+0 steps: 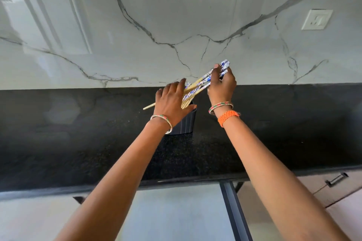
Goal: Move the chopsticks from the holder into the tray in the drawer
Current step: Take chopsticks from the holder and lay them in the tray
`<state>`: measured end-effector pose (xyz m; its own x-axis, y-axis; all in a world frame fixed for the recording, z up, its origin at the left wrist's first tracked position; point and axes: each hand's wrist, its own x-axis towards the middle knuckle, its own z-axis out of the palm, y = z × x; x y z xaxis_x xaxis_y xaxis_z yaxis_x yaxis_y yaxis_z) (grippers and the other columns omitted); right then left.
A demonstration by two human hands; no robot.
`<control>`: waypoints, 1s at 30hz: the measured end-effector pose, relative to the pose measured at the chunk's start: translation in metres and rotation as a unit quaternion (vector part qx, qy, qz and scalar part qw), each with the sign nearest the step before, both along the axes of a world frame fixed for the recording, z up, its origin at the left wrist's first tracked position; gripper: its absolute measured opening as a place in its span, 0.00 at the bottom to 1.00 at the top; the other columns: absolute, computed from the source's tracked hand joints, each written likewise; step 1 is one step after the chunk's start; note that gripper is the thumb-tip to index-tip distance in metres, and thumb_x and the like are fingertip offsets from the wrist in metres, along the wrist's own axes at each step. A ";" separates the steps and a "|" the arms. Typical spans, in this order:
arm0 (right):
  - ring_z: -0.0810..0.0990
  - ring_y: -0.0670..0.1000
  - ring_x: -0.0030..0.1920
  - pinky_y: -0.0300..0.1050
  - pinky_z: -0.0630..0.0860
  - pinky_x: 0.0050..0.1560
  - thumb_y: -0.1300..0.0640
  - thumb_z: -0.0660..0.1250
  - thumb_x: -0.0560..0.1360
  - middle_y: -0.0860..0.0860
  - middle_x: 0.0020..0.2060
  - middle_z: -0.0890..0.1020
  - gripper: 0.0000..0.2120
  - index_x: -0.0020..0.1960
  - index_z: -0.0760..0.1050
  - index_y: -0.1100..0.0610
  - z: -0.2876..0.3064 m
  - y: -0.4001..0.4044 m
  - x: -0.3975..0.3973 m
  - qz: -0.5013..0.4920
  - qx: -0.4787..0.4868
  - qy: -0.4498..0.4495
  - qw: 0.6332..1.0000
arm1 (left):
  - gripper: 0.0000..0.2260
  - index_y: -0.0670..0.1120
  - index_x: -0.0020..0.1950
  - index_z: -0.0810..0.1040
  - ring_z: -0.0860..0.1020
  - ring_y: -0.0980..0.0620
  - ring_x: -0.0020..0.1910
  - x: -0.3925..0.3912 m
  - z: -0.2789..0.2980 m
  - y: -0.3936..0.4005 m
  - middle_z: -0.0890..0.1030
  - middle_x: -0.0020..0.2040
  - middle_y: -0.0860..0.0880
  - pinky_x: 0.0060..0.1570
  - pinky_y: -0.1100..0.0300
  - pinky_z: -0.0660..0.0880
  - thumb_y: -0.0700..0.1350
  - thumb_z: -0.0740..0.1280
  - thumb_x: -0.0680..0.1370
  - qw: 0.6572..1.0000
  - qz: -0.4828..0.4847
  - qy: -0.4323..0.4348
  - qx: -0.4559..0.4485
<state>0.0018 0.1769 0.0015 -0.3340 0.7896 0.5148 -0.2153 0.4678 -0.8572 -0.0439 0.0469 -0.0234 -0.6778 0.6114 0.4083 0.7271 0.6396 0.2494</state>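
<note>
A dark ribbed holder (186, 121) stands on the black counter near the wall. Several wooden chopsticks (203, 82) with blue-and-white patterned tops are tilted, lifted partly above the holder. My right hand (222, 84) is shut on their patterned ends. My left hand (172, 101) lies over their lower part above the holder's mouth, fingers spread around them. One chopstick tip (148, 106) pokes out to the left of my left hand. More chopsticks remain in the holder behind my left hand. An open drawer (176, 211) shows below the counter edge; no tray can be made out in it.
The black granite counter (78, 133) runs the full width, backed by a white marble wall (176, 25) with a socket (317, 19) at the right. A dark drawer rail (234, 211) lies between my arms. Closed drawers with a handle (336, 179) sit at the lower right.
</note>
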 end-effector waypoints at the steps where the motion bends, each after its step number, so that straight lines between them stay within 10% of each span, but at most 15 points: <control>1: 0.69 0.54 0.28 0.50 0.68 0.31 0.56 0.60 0.79 0.53 0.26 0.71 0.13 0.36 0.68 0.56 0.000 -0.012 0.012 0.019 -0.030 0.013 0.999 | 0.27 0.49 0.68 0.66 0.75 0.41 0.60 0.009 0.004 -0.005 0.78 0.60 0.43 0.56 0.49 0.70 0.59 0.65 0.72 1.000 0.009 0.002 -0.003; 5: 0.66 0.50 0.18 0.36 0.66 0.21 0.54 0.62 0.78 0.47 0.18 0.68 0.17 0.30 0.65 0.52 -0.018 -0.058 0.063 0.072 -0.175 0.016 0.982 | 0.10 0.46 0.42 0.78 0.78 0.36 0.41 0.052 -0.009 -0.038 0.77 0.37 0.43 0.36 0.56 0.68 0.52 0.63 0.73 0.996 0.024 -0.075 0.039; 13: 0.75 0.51 0.30 0.43 0.74 0.36 0.63 0.59 0.74 0.54 0.29 0.77 0.12 0.36 0.78 0.60 -0.083 -0.103 0.161 0.099 -0.293 -0.142 0.940 | 0.11 0.46 0.37 0.78 0.79 0.36 0.36 0.143 -0.098 -0.122 0.82 0.37 0.42 0.32 0.58 0.65 0.52 0.62 0.72 0.995 0.029 -0.054 -0.081; 18: 0.82 0.62 0.42 0.51 0.80 0.43 0.62 0.59 0.73 0.60 0.37 0.83 0.12 0.40 0.81 0.65 -0.158 -0.173 0.214 0.158 -0.171 -0.360 0.903 | 0.11 0.44 0.38 0.79 0.81 0.36 0.39 0.200 -0.149 -0.144 0.83 0.40 0.40 0.34 0.56 0.66 0.49 0.61 0.72 0.985 0.024 -0.106 -0.134; 23: 0.76 0.61 0.53 0.56 0.64 0.60 0.56 0.53 0.78 0.57 0.45 0.83 0.15 0.44 0.77 0.59 -0.220 -0.209 0.278 0.129 0.277 -0.570 0.763 | 0.11 0.44 0.46 0.79 0.81 0.37 0.46 0.249 -0.206 -0.166 0.83 0.46 0.40 0.44 0.54 0.73 0.47 0.60 0.73 0.962 -0.028 -0.172 -0.212; 30: 0.80 0.59 0.43 0.50 0.65 0.49 0.52 0.51 0.81 0.56 0.44 0.83 0.11 0.48 0.69 0.56 -0.265 -0.202 0.314 0.375 0.274 -0.604 0.648 | 0.08 0.45 0.44 0.79 0.80 0.38 0.48 0.273 -0.245 -0.192 0.82 0.47 0.42 0.43 0.55 0.70 0.45 0.61 0.71 0.917 -0.053 -0.252 -0.305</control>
<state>0.3157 -0.0256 -0.2635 -0.9386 -0.0180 -0.3446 0.1152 0.9250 -0.3620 0.2289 -0.1449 -0.2687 -0.6104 0.6949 -0.3802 0.6839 0.7045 0.1897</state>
